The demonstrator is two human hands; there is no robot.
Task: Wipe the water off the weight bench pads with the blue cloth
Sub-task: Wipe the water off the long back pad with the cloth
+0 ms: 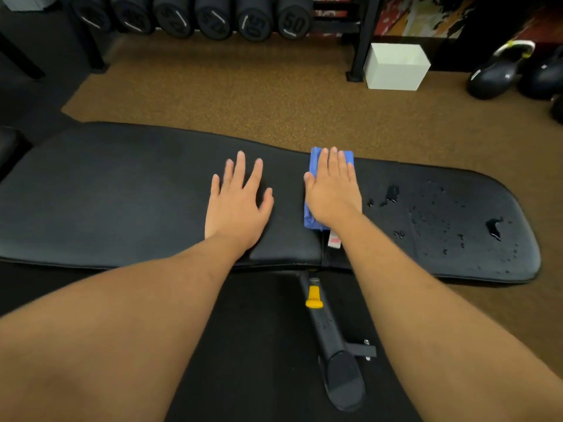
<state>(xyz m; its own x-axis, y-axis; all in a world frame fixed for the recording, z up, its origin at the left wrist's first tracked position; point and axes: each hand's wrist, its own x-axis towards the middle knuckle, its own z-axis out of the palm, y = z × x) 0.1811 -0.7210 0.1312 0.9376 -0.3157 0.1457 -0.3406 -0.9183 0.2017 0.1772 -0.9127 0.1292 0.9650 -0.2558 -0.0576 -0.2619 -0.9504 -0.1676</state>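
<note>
Your right hand (333,193), fingers together, presses the blue cloth (313,190) flat; water drops (441,220) lie at three o'clock; your left hand (237,205) rests spread on the bench pad (122,193).

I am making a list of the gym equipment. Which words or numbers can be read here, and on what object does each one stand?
"50": on the end of the rightmost dumbbell on the rack.
"50", upside down: on the dumbbell beside it.
Other dumbbell ends: numbers too blurred to read.
Tag at the bench pad gap: red marks, unreadable.
Kettlebell: white marks, unreadable.
</note>
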